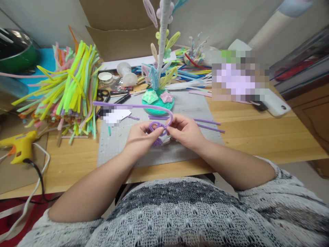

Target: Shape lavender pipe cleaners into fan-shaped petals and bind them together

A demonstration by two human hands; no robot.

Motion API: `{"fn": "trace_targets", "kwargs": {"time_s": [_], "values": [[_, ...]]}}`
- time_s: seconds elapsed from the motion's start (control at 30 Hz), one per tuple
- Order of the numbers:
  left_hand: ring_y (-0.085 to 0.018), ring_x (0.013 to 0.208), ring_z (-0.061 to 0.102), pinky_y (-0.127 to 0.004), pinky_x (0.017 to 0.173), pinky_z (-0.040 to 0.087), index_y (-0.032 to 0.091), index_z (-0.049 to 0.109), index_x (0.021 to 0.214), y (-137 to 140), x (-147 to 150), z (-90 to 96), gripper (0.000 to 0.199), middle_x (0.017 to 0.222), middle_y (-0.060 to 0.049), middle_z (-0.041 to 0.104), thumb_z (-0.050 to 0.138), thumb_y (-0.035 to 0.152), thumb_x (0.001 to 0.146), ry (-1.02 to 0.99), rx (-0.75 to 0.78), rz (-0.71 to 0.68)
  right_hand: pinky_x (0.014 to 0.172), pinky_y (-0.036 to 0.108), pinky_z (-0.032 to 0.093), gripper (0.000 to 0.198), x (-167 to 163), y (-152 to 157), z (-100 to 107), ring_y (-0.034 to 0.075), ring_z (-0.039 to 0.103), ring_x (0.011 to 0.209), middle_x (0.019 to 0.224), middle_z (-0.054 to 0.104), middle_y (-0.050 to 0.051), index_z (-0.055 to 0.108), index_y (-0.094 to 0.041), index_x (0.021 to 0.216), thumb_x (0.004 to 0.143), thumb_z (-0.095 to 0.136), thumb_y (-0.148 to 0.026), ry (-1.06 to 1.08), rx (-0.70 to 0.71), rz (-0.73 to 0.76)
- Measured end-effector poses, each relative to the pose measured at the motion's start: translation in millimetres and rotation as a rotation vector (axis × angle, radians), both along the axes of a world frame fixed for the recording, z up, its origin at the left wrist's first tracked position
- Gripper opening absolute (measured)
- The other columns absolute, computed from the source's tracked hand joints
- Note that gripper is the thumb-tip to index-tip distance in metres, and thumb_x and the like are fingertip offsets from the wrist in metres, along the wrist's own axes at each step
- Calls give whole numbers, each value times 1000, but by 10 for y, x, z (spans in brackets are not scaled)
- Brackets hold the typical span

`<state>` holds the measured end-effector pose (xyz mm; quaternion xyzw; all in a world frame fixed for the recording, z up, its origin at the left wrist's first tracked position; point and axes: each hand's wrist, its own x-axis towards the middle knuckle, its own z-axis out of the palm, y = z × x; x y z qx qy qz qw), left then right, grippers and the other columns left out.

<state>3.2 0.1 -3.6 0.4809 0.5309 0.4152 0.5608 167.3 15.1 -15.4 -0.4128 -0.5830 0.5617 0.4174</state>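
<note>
Between my two hands is a purple pipe cleaner (133, 106), its near end bent into small loops and its long free end stretching out to the left. My left hand (142, 137) pinches the looped part between thumb and fingers. Close beside it, my right hand (183, 132) grips the same pipe cleaner where it curves up from the loops. Just under the hands is another bit of purple, partly hidden. Straight purple pipe cleaners (209, 128) lie on the grey mat (115, 151) to the right of my right hand.
Beyond my hands stands a pipe-cleaner tree on a round green base (156, 108). A big bundle of coloured pipe cleaners (74, 85) lies at the left, behind a yellow glue gun (19, 145) with its cord. Scissors (102, 94) and a white spool (125, 73) sit behind the mat.
</note>
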Motion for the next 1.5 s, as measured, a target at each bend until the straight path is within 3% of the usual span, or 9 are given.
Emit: {"fn": "trace_targets", "kwargs": {"time_s": [0.27,0.43,0.53,0.7,0.83,0.97,1.33,1.5], "values": [[-11,55,55,-22,53,43,16,69,71,-49,4,28,21,64,0,65,74,36,70,1,-26,-60,60,27,39,10,-10,-46,6,12,46,61,64,51,-2,49,-21,67,73,56,-19,-202,291,-80],[-7,47,45,-20,46,37,16,60,54,-14,37,25,28,50,3,53,77,34,65,-67,-19,-38,68,33,40,12,35,-66,37,16,51,68,69,57,1,50,-22,64,73,56,-16,-382,517,-68],[-9,51,50,-21,49,42,16,66,61,-6,28,35,22,54,2,59,76,35,67,-5,18,-43,71,33,43,7,70,-34,78,17,55,72,72,60,2,57,-22,71,77,54,-21,-238,344,-19],[-10,56,54,-22,54,44,17,69,66,-4,-13,55,20,61,0,64,72,35,73,86,129,-80,55,24,37,23,92,83,75,11,51,55,60,61,-1,59,-19,73,80,61,-41,114,-284,176],[-10,53,51,-22,52,41,17,66,63,17,-37,47,19,57,1,60,72,32,73,94,148,-94,52,21,34,33,105,124,51,8,50,52,60,63,-2,57,-17,71,69,76,-44,210,-497,267],[-10,54,50,-22,52,39,16,67,64,28,-42,58,21,59,0,60,70,34,74,109,139,-140,51,21,34,35,119,119,42,7,50,52,60,62,-3,58,-17,71,66,81,-43,220,-520,287],[-6,50,41,-19,47,33,13,60,57,19,-30,87,23,53,3,51,70,29,70,84,69,-117,56,23,38,31,101,94,33,8,53,56,61,62,-3,61,-16,71,72,76,-43,85,-307,217],[-6,49,42,-19,46,35,14,57,54,21,-4,72,24,53,3,50,72,29,67,18,35,-77,52,23,34,29,66,49,32,7,48,53,59,58,-4,59,-16,70,73,73,-41,71,-246,151]]}}
